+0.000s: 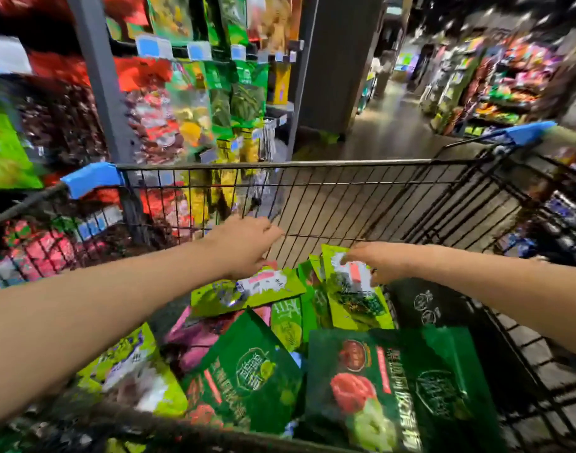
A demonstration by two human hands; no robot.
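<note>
Right hand (378,261) is pinching a glossy, flat lime-green plastic packet (355,299), its long axis running away from the person; whether left hand (244,246) is gripping anything is unclear.

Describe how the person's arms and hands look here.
The left forearm and right forearm are bare, no sleeves in view. The left hand and right hand wear no gloves; no watch, bracelet or ring shows, though blur hides fine detail.

Packets (257,364) crowd the cart (345,163); room above them seems open.
</note>
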